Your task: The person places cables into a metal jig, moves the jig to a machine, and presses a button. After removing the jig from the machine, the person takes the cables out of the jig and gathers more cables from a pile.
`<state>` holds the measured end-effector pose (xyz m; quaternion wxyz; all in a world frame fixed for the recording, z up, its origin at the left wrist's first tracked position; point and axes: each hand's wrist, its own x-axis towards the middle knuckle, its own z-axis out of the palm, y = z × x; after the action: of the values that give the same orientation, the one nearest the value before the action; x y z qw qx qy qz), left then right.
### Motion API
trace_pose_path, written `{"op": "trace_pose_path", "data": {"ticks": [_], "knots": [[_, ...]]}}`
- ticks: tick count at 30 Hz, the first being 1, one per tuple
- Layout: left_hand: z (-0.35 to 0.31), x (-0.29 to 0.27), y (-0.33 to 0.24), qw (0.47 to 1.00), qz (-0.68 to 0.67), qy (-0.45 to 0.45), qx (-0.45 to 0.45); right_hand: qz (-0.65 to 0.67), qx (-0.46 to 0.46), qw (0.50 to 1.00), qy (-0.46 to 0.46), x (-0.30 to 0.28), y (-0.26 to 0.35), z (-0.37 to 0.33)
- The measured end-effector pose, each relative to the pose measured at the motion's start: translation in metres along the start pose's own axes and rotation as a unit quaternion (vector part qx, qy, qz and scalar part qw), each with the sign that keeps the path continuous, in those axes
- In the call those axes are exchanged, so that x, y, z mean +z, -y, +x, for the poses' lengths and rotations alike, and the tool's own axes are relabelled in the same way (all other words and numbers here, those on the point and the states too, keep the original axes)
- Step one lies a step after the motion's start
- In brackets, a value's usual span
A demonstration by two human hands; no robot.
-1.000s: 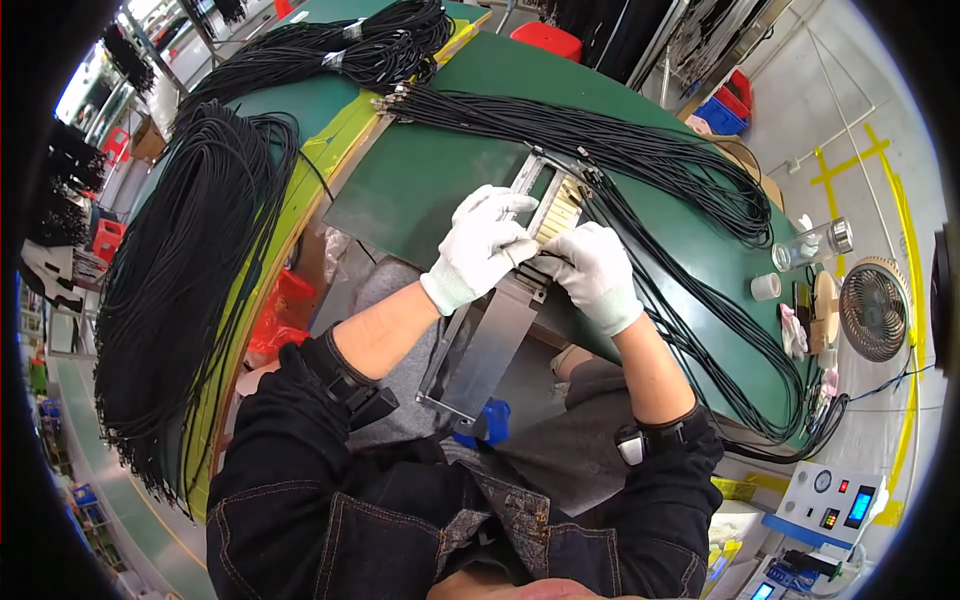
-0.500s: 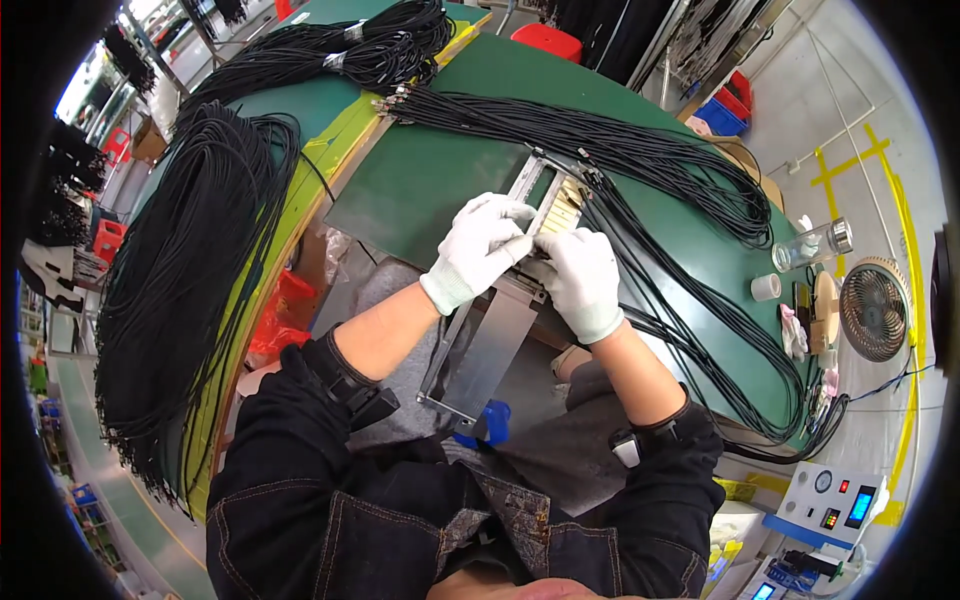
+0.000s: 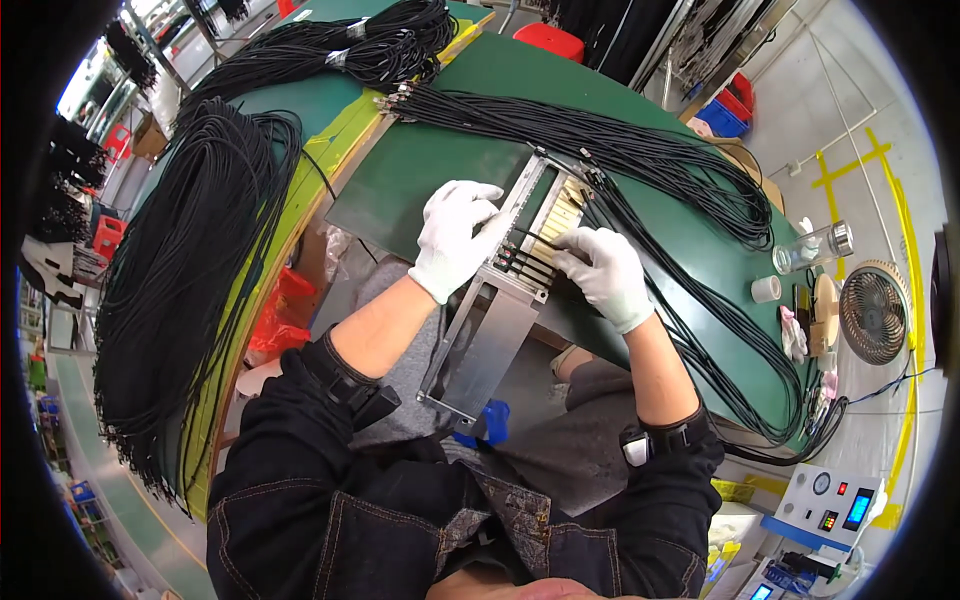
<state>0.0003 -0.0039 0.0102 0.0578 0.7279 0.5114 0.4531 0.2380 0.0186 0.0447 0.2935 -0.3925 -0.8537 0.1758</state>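
Note:
A long metal fixture (image 3: 500, 338) juts over the green table's near edge, with a row of pale yellow blocks (image 3: 566, 206) along its far part. Several short black cable ends lie side by side across its slots. My right hand (image 3: 608, 278), white-gloved, pinches a black cable (image 3: 537, 238) at the fixture's right side, thumb and forefinger together. This cable crosses the slots above the others. On the opposite side my left hand (image 3: 455, 238), also gloved, rests against the fixture's left rail, its fingers bent and somewhat apart. Nothing shows between them.
Black cable bundles lie across the green table (image 3: 400, 185), behind and right of the fixture. A large cable heap (image 3: 190, 290) hangs over the yellow-edged bench at left. A glass bottle (image 3: 815, 246), a white cup (image 3: 766, 289) and a small fan (image 3: 874, 312) stand at right.
My hands have moved apart: the left went left off the slots, the right moved right and down. The cable ends between them now show.

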Motion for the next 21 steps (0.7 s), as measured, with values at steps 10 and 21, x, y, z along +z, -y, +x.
{"op": "trace_pose_path", "data": {"ticks": [10,21], "knots": [[-0.006,0.006,0.010,0.999,0.006,-0.004,-0.045,-0.100,-0.044,0.994,0.018,-0.005,0.001,0.001],[-0.010,0.012,-0.004,0.999,-0.004,0.039,0.022,-0.125,-0.047,0.991,0.011,0.002,0.004,-0.001]]}}
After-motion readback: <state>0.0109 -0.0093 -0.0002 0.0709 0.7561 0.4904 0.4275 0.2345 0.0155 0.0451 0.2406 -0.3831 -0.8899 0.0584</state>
